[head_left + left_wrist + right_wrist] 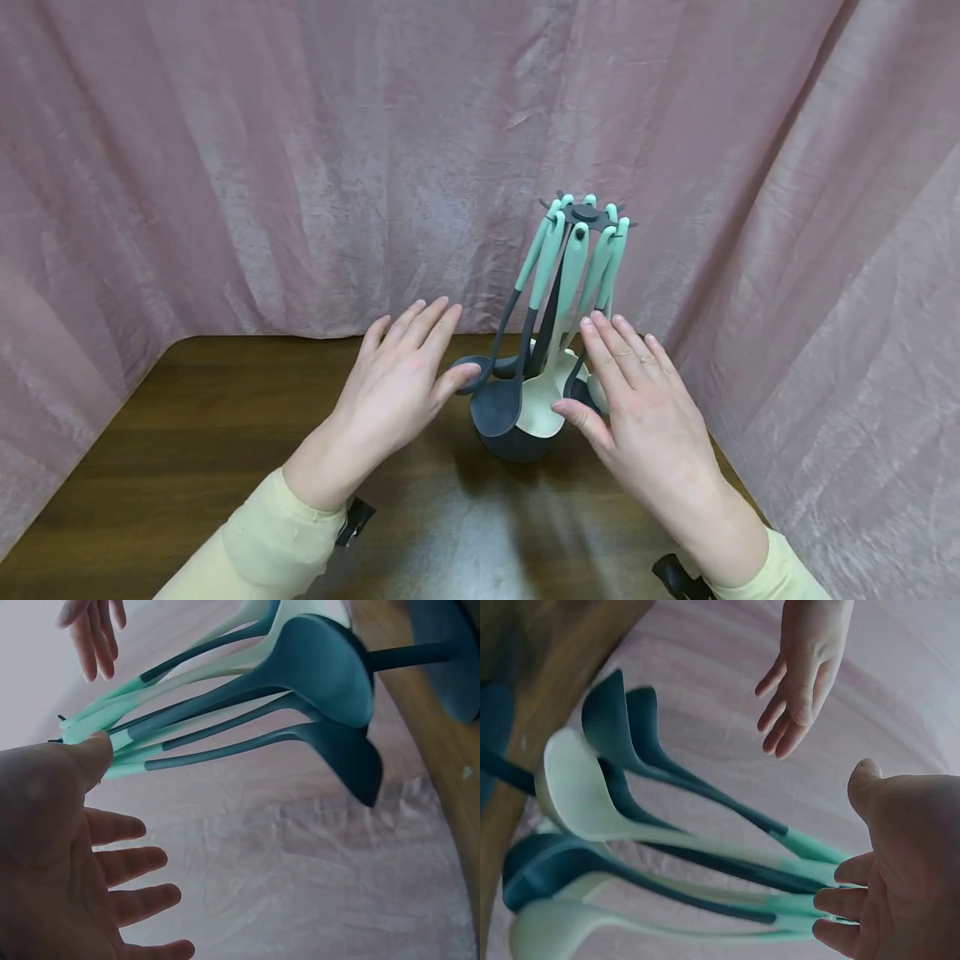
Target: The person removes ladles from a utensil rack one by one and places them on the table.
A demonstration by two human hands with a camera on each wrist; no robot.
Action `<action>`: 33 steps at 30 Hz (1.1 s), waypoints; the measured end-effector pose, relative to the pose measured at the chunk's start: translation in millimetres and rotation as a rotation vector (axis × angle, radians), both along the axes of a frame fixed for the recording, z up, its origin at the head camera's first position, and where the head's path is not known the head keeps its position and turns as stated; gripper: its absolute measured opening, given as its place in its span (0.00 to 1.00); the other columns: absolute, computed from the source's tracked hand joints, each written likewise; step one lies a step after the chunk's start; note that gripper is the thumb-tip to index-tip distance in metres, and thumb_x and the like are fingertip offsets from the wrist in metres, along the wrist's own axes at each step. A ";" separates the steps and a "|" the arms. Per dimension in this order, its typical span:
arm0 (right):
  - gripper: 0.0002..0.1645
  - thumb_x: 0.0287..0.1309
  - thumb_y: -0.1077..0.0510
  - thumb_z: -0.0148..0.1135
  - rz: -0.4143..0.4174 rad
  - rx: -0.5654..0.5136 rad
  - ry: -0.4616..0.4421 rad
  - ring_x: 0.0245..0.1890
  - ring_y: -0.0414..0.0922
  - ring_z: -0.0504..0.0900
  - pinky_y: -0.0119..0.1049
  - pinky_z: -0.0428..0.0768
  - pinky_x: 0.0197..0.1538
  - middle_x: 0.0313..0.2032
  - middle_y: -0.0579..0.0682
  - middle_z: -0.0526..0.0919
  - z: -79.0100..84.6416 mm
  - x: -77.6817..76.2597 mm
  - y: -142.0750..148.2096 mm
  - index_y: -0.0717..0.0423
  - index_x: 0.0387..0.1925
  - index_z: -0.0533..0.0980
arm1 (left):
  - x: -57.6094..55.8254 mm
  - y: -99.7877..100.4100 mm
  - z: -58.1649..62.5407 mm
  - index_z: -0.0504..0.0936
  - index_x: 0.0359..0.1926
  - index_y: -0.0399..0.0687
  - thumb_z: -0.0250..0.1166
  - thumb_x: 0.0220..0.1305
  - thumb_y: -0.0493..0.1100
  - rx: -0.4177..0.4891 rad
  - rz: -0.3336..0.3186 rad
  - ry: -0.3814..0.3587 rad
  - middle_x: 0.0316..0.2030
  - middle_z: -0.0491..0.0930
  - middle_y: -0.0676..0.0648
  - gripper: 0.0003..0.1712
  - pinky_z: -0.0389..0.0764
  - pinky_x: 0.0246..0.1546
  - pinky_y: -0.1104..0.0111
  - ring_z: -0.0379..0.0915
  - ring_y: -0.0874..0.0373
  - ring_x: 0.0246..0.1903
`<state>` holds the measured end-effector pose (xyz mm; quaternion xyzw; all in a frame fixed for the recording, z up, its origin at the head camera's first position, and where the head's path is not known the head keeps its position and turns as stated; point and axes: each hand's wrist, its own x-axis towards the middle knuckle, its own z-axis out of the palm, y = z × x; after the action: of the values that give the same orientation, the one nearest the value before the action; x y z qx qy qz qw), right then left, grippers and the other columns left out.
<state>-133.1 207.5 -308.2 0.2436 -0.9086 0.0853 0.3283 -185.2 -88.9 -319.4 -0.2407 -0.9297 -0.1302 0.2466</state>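
Note:
A dark rotating utensil stand holds several kitchen utensils with mint-green handles, hung in a ring. Facing me are a dark ladle and a cream ladle. To the left of the stand, my left hand is held up with straight fingers and thumb spread, holding nothing. My right hand is raised on the other side, fingers extended and the thumb apart, also holding nothing. In the right wrist view, the handles reach toward the right hand's fingertips. More utensil heads hang behind, partly hidden.
The stand's round dark base rests on a brown wooden table. Pink curtains hang behind the table and along both sides. Black camera straps show at the wrists.

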 end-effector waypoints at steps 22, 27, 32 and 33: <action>0.53 0.75 0.43 0.71 -0.130 -0.056 -0.029 0.82 0.64 0.62 0.54 0.51 0.85 0.81 0.66 0.65 46.2 -34.4 25.0 0.62 0.86 0.58 | -33.4 30.7 58.8 0.64 0.85 0.46 0.56 0.84 0.67 0.049 -0.086 0.058 0.80 0.70 0.43 0.43 0.64 0.76 0.43 0.66 0.46 0.78; 0.50 0.79 0.42 0.66 -0.138 -0.080 -0.048 0.82 0.64 0.61 0.53 0.52 0.85 0.81 0.66 0.65 56.3 -45.9 22.4 0.63 0.86 0.57 | -42.0 36.5 68.3 0.63 0.86 0.45 0.52 0.85 0.68 0.056 -0.077 0.043 0.80 0.70 0.42 0.43 0.65 0.75 0.44 0.68 0.45 0.77; 0.47 0.82 0.40 0.60 -0.143 -0.100 -0.071 0.82 0.64 0.61 0.54 0.54 0.84 0.80 0.67 0.66 64.9 -57.8 19.7 0.63 0.86 0.58 | -54.8 40.1 75.5 0.65 0.85 0.45 0.51 0.86 0.67 0.079 -0.060 0.043 0.79 0.70 0.42 0.42 0.66 0.75 0.44 0.69 0.46 0.77; 0.47 0.83 0.39 0.59 -0.146 -0.106 -0.085 0.82 0.64 0.61 0.54 0.54 0.84 0.81 0.67 0.65 66.3 -59.7 19.4 0.62 0.86 0.58 | -57.1 40.8 76.4 0.65 0.85 0.45 0.51 0.86 0.67 0.083 -0.058 0.041 0.79 0.70 0.42 0.42 0.66 0.75 0.44 0.69 0.46 0.77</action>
<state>-192.9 226.9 -241.8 0.1551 -0.9313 0.1195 0.3072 -242.2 -48.1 -243.0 -0.2596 -0.9109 -0.1708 0.2714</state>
